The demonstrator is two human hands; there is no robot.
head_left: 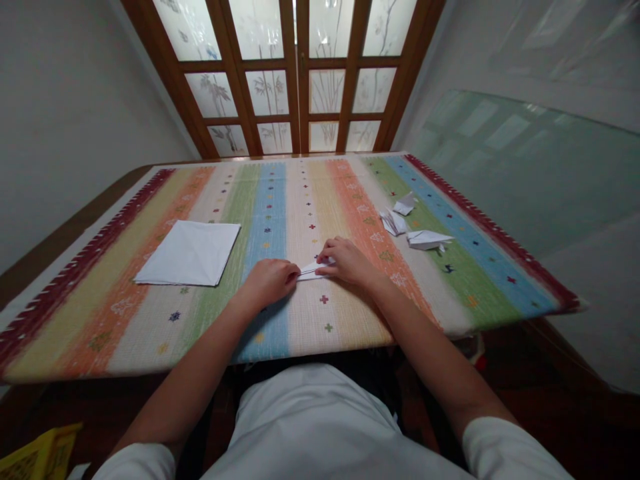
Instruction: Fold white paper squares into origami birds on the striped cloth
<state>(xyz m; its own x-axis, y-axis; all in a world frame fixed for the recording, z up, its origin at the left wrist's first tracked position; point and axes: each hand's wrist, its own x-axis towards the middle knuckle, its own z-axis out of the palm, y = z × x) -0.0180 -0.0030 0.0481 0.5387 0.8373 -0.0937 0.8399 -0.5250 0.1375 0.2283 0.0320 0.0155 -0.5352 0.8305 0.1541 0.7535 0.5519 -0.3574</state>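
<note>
A small folded piece of white paper point(311, 271) lies low over the striped tablecloth point(300, 327), between my two hands. My left hand point(273, 280) pinches its left end with closed fingers. On the other end, the thumb and fingers of my right hand point(346, 261) close over the paper and cover part of it. Fold lines run lengthwise along the strip that shows.
A stack of square white paper sheets point(189, 253) rests to the left. Several folded paper figures point(427, 239) sit at the right. Beyond the table stand wood-framed glass doors point(300, 73). A yellow crate point(40, 457) is on the floor at lower left.
</note>
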